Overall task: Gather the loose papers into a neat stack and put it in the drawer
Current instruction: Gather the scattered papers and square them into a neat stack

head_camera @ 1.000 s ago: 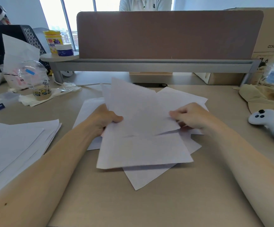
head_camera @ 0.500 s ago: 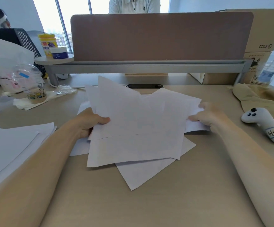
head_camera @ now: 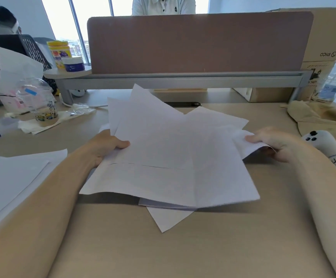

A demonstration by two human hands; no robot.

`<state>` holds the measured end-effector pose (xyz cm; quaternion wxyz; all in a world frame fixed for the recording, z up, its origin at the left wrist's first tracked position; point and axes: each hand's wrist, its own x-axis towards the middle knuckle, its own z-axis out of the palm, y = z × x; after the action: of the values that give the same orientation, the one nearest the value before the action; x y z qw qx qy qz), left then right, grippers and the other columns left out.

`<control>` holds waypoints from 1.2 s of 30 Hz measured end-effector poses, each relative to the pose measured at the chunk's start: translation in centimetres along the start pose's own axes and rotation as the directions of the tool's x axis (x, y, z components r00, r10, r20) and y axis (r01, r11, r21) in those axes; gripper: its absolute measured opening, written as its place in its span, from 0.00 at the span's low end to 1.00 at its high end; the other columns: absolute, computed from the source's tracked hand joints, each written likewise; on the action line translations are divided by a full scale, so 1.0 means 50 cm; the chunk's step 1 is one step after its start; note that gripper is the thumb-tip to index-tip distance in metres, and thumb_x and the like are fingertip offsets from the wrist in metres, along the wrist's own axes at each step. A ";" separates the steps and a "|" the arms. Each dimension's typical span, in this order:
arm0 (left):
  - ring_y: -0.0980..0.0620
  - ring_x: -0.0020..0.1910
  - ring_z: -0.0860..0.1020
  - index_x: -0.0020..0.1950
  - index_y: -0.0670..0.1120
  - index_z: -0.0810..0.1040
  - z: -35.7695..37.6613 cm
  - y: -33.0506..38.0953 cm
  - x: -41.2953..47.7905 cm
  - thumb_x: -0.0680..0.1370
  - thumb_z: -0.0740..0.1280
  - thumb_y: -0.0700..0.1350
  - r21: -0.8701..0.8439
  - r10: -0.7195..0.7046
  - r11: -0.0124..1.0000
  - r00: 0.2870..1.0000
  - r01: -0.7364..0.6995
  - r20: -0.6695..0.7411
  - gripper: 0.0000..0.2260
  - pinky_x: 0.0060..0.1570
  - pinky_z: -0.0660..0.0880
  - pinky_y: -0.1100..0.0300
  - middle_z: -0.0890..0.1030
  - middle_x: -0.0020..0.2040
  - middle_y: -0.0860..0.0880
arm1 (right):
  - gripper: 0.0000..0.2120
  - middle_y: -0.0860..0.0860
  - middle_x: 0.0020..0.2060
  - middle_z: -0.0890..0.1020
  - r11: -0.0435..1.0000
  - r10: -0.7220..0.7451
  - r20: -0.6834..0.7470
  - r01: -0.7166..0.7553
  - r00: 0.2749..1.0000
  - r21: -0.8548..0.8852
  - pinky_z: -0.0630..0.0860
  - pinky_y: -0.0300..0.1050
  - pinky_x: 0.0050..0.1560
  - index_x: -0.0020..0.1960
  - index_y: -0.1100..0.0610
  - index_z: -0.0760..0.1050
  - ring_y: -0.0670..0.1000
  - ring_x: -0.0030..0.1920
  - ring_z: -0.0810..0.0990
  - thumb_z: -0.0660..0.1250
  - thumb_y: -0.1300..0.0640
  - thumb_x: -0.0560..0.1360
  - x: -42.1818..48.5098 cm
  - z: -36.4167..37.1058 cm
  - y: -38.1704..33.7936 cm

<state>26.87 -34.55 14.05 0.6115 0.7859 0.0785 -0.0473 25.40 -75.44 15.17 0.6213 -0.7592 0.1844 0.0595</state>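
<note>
I see plain white paper sheets (head_camera: 173, 149), a pale beige desk (head_camera: 203, 249), a brown fabric divider panel (head_camera: 199, 43), and a yellow jar (head_camera: 59, 53), possibly fruit-printed.

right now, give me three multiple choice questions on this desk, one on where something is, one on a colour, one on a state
1. Where does the white controller lie?
A) in a drawer
B) on the desk, just right of the right hand
C) on a chair

2. What colour is the divider panel?
A) brown
B) green
C) blue

3. How are the papers between the hands?
A) squared into a neat stack
B) rolled into a tube
C) fanned, corners sticking out

Answers: 1 B, it lies beside that hand; 2 A, the panel is plain brown; 3 C, edges point many ways while the left hand and right hand grip them.
</note>
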 end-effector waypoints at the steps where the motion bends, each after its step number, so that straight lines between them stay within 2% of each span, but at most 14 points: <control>1: 0.53 0.28 0.83 0.48 0.42 0.80 0.002 0.000 0.001 0.75 0.69 0.31 -0.010 0.000 1.000 1.000 0.000 -0.021 0.07 0.33 0.79 0.58 0.86 0.35 0.47 | 0.26 0.59 0.46 0.81 0.991 0.013 0.010 -0.014 1.000 0.137 0.78 0.48 0.48 0.58 0.64 0.78 0.55 0.44 0.79 0.79 0.53 0.66 0.000 0.001 0.004; 2: 0.53 0.27 0.83 0.46 0.43 0.79 0.004 -0.001 0.001 0.75 0.69 0.31 -0.029 0.001 1.000 0.999 -0.002 -0.034 0.07 0.31 0.79 0.58 0.86 0.37 0.47 | 0.28 0.59 0.47 0.82 0.949 0.003 0.002 -0.003 1.000 0.315 0.77 0.51 0.58 0.59 0.64 0.78 0.56 0.49 0.79 0.79 0.50 0.65 -0.002 0.005 0.007; 4: 0.52 0.30 0.84 0.46 0.43 0.79 0.008 -0.003 0.003 0.75 0.68 0.31 -0.070 -0.009 0.997 0.999 0.006 -0.036 0.07 0.29 0.80 0.57 0.86 0.43 0.45 | 0.18 0.56 0.40 0.84 0.882 -0.008 0.005 0.005 1.000 0.472 0.80 0.49 0.55 0.52 0.60 0.79 0.55 0.46 0.82 0.73 0.46 0.72 -0.011 0.015 0.003; 6: 0.47 0.36 0.85 0.48 0.42 0.80 0.008 -0.008 0.005 0.75 0.68 0.31 -0.082 -0.015 0.997 1.000 0.013 -0.021 0.07 0.35 0.82 0.53 0.85 0.48 0.42 | 0.21 0.57 0.41 0.84 0.908 -0.037 0.062 0.007 0.997 0.420 0.83 0.47 0.44 0.50 0.59 0.79 0.55 0.42 0.84 0.70 0.41 0.72 -0.009 0.021 0.004; 10: 0.40 0.47 0.84 0.55 0.40 0.80 0.005 -0.008 0.005 0.74 0.69 0.31 -0.076 -0.024 0.997 1.000 0.023 -0.020 0.11 0.47 0.80 0.45 0.85 0.48 0.41 | 0.35 0.60 0.53 0.84 0.928 -0.143 0.258 0.039 0.956 0.370 0.82 0.57 0.49 0.62 0.59 0.78 0.60 0.53 0.84 0.68 0.34 0.67 -0.031 0.020 0.010; 14: 0.45 0.38 0.84 0.52 0.40 0.79 0.006 -0.007 0.006 0.75 0.67 0.30 -0.074 -0.018 0.997 0.998 0.014 -0.052 0.09 0.37 0.80 0.54 0.86 0.41 0.44 | 0.33 0.58 0.55 0.84 0.957 -0.116 0.385 0.000 0.915 0.290 0.83 0.55 0.43 0.67 0.58 0.75 0.58 0.52 0.85 0.79 0.54 0.64 -0.037 0.023 0.017; 17: 0.45 0.37 0.85 0.53 0.41 0.80 0.015 -0.001 -0.004 0.77 0.66 0.32 -0.133 -0.048 0.990 0.998 0.054 0.044 0.08 0.33 0.81 0.54 0.86 0.43 0.43 | 0.07 0.52 0.33 0.85 0.979 -0.063 0.279 0.006 0.958 0.202 0.81 0.41 0.30 0.55 0.61 0.77 0.48 0.30 0.84 0.64 0.65 0.78 -0.039 0.065 0.010; 19: 0.46 0.39 0.86 0.54 0.41 0.80 0.027 0.005 -0.016 0.78 0.65 0.34 -0.167 -0.060 0.982 0.987 0.085 0.150 0.08 0.34 0.82 0.53 0.87 0.43 0.44 | 0.06 0.50 0.26 0.81 0.956 -0.066 0.230 -0.004 0.971 0.292 0.77 0.37 0.25 0.53 0.61 0.74 0.45 0.22 0.79 0.59 0.67 0.81 -0.044 0.091 0.007; 23: 0.43 0.52 0.84 0.60 0.43 0.80 0.043 0.007 -0.030 0.76 0.69 0.38 -0.140 -0.026 0.988 0.960 0.068 0.280 0.12 0.52 0.80 0.49 0.85 0.54 0.43 | 0.12 0.56 0.45 0.84 0.885 -0.119 0.266 -0.019 0.957 0.465 0.84 0.49 0.43 0.62 0.62 0.75 0.52 0.39 0.85 0.62 0.67 0.79 -0.046 0.116 0.009; 25: 0.43 0.51 0.84 0.59 0.43 0.81 0.052 0.009 -0.035 0.76 0.70 0.37 -0.098 -0.028 0.993 0.956 0.059 0.291 0.12 0.52 0.80 0.50 0.85 0.52 0.43 | 0.13 0.57 0.42 0.84 0.850 -0.106 0.283 -0.060 0.953 0.523 0.84 0.48 0.41 0.59 0.62 0.76 0.54 0.38 0.85 0.63 0.70 0.77 -0.053 0.128 0.008; 28: 0.46 0.38 0.85 0.53 0.40 0.81 0.061 0.017 -0.038 0.75 0.69 0.33 -0.040 -0.032 0.998 0.976 0.041 0.216 0.08 0.38 0.82 0.57 0.86 0.45 0.42 | 0.09 0.56 0.34 0.83 0.860 -0.010 0.170 -0.078 0.985 0.504 0.80 0.43 0.30 0.55 0.62 0.76 0.53 0.29 0.83 0.62 0.69 0.77 -0.066 0.144 -0.006; 30: 0.48 0.31 0.84 0.51 0.39 0.81 0.055 0.020 -0.033 0.74 0.69 0.33 0.047 -0.033 0.999 0.989 0.027 0.141 0.07 0.29 0.79 0.61 0.86 0.43 0.41 | 0.10 0.53 0.42 0.82 0.875 -0.021 -0.054 0.044 0.998 0.482 0.81 0.42 0.28 0.61 0.59 0.73 0.51 0.29 0.83 0.61 0.61 0.81 -0.058 0.142 -0.016; 33: 0.45 0.36 0.85 0.52 0.40 0.81 0.045 0.018 -0.029 0.74 0.70 0.33 0.040 -0.049 0.998 0.994 0.045 0.098 0.08 0.32 0.80 0.58 0.85 0.44 0.41 | 0.17 0.47 0.58 0.75 0.850 -0.108 -0.358 0.273 0.927 0.451 0.83 0.47 0.46 0.69 0.52 0.67 0.48 0.36 0.83 0.60 0.52 0.82 -0.045 0.114 -0.023; 36: 0.42 0.42 0.85 0.53 0.41 0.81 0.046 0.014 -0.030 0.74 0.70 0.32 -0.022 -0.046 0.999 0.990 0.050 0.131 0.10 0.38 0.82 0.53 0.85 0.49 0.39 | 0.18 0.38 0.57 0.74 0.866 -0.333 -0.345 0.429 0.878 0.256 0.75 0.40 0.55 0.70 0.45 0.66 0.43 0.47 0.84 0.60 0.45 0.81 -0.049 0.094 -0.015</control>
<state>25.55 -37.05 14.38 0.6238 0.7713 0.0578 -0.1123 24.04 -70.29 15.61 0.7033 -0.6681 0.1250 -0.2085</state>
